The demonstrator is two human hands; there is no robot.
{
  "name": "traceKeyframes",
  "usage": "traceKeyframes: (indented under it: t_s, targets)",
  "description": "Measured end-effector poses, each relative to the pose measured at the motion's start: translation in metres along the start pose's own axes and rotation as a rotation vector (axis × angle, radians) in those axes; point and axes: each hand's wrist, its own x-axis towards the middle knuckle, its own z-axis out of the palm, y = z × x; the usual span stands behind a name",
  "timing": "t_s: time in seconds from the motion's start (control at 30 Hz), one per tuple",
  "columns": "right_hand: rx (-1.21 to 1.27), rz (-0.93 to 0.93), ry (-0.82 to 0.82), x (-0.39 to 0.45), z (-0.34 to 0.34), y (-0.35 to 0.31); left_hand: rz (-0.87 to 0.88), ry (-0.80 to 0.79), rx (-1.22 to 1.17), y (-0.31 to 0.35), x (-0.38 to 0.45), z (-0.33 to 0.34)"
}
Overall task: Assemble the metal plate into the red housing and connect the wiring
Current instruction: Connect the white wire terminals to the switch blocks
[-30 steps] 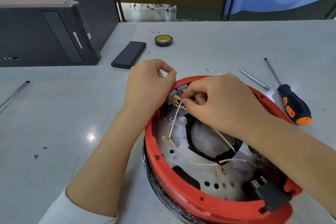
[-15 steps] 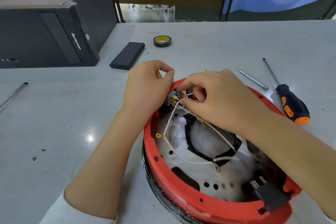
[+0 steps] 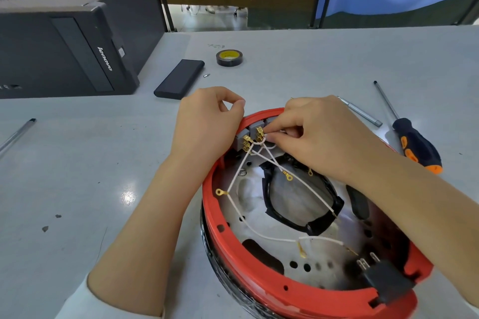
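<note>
Pinching a thin white wire point(image 3: 261, 140) in my right hand point(image 3: 318, 137), I seat its brass terminal squarely on the grey switch block point(image 3: 243, 138); my curled left hand point(image 3: 207, 124) braces the round red plastic housing point(image 3: 225, 235) beside it.

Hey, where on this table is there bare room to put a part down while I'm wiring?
Bare table lies left of the left hand, between the pen and the housing. More lies beyond the tape, toward the far right. It is crowded right of the housing, around the screwdriver and metal rod.
</note>
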Motion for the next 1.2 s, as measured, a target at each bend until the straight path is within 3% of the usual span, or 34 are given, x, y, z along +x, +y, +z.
traceKeyframes:
  t_s: [0.43, 0.8, 1.2]
  targets:
    - [-0.108, 0.076, 0.105, -0.003, 0.006, -0.009, 0.013, -0.026, 0.018, 0.000, 0.001, 0.000]
    - [0.055, 0.018, 0.007, -0.003, 0.000, -0.003, -0.080, -0.172, -0.096, 0.001, 0.001, 0.000]
    - [-0.391, -0.089, 0.075, -0.003, 0.011, -0.011, -0.074, -0.143, -0.078, 0.001, -0.001, 0.001]
